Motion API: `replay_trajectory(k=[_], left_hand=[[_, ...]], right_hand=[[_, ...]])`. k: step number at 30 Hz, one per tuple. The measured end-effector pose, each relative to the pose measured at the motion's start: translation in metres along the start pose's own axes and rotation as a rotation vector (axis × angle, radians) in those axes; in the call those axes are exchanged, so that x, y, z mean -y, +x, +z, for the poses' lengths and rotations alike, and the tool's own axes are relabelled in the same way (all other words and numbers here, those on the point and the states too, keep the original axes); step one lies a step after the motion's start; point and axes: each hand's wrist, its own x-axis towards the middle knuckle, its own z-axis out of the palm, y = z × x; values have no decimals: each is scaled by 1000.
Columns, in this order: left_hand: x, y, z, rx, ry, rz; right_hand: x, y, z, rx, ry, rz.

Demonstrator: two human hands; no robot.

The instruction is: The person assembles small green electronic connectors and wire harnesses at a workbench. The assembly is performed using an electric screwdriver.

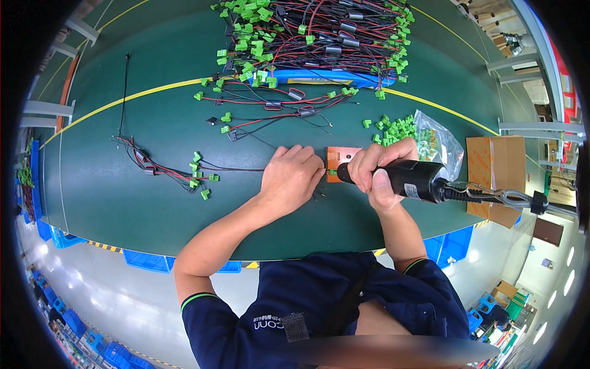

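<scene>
My right hand [384,172] is wrapped round a black electric screwdriver [424,181], which lies nearly level with its tip pointing left. That tip is at a small green terminal connector [332,173] on a copper-coloured block [339,152]. Just left of the block, my left hand [290,179] has its fingers closed on thin dark wires [239,169]. These run left toward several green connectors [196,166], and some loose ends stick out below the fingers. My fingers hide the exact grip on the wires.
A blue tray [295,76] heaped with red and black wire harnesses [326,37] stands at the back. More harnesses [147,163] lie at left. Loose green connectors [396,128], a clear plastic bag [439,144] and a cardboard box [507,163] are at right. A coiled cord [479,194] trails from the screwdriver.
</scene>
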Motion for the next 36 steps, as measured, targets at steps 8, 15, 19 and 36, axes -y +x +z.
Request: replay_trajectory(k=[8,15,19,36], left_hand=[[-2,-1,2,-4,19,14],[-16,-11,-45,36,132,110],[-2,-27,-71,234,403,-7],[5,-61,-98,-83,632,-285]], right_hand=[[4,-2,2,-30,-7,10],[31,-13,-30,94,168,-2],[54,-5,-82,163,218,166],[-13,-1,-111,223,-1545,42]])
